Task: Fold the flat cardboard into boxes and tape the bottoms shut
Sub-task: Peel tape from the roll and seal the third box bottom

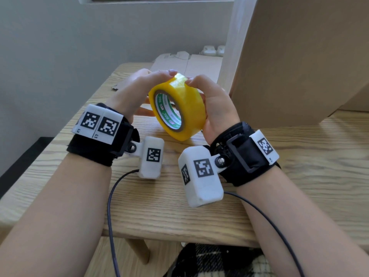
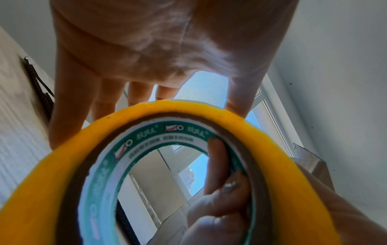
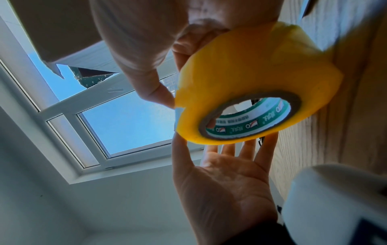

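A yellow tape roll with a green-and-white printed core is held above the wooden table. My right hand grips it: thumb on the outer winding near the top, fingers hooked through the core. My left hand meets the roll from the left with straight fingers, its thumb tip on the top rim. In the right wrist view the left palm faces the roll, spread. A tall cardboard box stands on the table at the right.
Flat cardboard lies at the table's far edge, beside a white window frame post. A grey wall runs along the left. Two dark cables hang from the wrist cameras over the front edge. Plaid fabric shows below.
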The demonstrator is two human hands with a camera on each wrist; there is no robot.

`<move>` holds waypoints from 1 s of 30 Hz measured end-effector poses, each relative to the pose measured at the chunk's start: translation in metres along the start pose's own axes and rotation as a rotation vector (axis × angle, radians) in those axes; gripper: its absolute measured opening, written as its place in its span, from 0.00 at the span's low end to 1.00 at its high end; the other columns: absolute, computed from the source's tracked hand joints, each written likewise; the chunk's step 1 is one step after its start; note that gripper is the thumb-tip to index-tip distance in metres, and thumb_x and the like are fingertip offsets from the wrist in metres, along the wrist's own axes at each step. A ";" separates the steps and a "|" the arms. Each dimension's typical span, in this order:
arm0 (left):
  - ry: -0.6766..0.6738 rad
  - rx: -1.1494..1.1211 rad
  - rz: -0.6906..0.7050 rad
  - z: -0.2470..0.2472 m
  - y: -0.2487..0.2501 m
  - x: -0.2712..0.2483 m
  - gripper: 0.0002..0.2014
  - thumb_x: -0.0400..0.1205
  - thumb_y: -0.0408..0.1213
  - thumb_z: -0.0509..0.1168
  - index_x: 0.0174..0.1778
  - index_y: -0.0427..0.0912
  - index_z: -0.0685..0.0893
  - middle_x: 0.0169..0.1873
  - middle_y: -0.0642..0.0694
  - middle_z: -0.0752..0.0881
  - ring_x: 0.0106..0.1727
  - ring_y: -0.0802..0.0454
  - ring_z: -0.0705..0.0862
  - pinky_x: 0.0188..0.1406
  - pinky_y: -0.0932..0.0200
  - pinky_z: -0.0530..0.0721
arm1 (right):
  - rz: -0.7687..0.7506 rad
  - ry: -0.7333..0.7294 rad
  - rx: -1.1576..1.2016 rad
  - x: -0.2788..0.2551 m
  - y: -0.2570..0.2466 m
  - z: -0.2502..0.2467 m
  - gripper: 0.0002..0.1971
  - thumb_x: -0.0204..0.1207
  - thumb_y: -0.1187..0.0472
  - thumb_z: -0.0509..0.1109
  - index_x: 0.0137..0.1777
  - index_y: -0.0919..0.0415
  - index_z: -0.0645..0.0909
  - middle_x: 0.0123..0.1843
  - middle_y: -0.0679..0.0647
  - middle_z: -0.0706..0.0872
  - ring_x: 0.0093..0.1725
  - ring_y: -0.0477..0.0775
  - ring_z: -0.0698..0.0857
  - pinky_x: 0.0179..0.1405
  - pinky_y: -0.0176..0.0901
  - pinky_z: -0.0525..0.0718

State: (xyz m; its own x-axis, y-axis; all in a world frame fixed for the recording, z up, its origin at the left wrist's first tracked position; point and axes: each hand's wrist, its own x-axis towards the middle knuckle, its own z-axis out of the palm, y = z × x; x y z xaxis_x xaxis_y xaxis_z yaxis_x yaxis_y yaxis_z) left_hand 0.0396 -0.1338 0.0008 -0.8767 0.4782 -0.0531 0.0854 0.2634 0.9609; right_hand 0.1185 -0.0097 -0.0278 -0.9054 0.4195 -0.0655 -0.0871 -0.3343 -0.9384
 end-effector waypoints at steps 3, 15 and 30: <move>-0.018 0.005 -0.010 -0.001 -0.001 0.000 0.32 0.70 0.61 0.73 0.67 0.48 0.80 0.53 0.48 0.89 0.54 0.48 0.88 0.51 0.48 0.88 | -0.015 0.005 -0.003 -0.001 0.001 -0.001 0.03 0.75 0.58 0.73 0.41 0.55 0.86 0.48 0.64 0.90 0.52 0.65 0.89 0.61 0.68 0.85; -0.004 -0.048 -0.044 -0.001 0.000 -0.003 0.07 0.81 0.54 0.66 0.51 0.63 0.88 0.52 0.49 0.89 0.57 0.45 0.88 0.58 0.44 0.87 | -0.042 0.028 -0.024 0.001 0.000 -0.001 0.06 0.77 0.59 0.70 0.42 0.59 0.86 0.44 0.62 0.87 0.46 0.62 0.87 0.61 0.68 0.85; -0.012 0.020 -0.027 -0.002 0.000 -0.002 0.35 0.64 0.62 0.70 0.66 0.48 0.82 0.52 0.48 0.90 0.55 0.46 0.89 0.53 0.44 0.89 | 0.030 0.023 0.015 0.002 -0.001 -0.002 0.05 0.72 0.57 0.75 0.43 0.58 0.86 0.45 0.61 0.90 0.50 0.64 0.89 0.63 0.71 0.84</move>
State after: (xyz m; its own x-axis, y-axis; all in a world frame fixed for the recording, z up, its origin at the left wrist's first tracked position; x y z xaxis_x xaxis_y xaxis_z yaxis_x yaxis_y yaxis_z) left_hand 0.0405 -0.1364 0.0016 -0.8730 0.4807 -0.0820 0.0716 0.2927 0.9535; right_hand 0.1181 -0.0067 -0.0277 -0.8980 0.4282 -0.1012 -0.0666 -0.3597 -0.9307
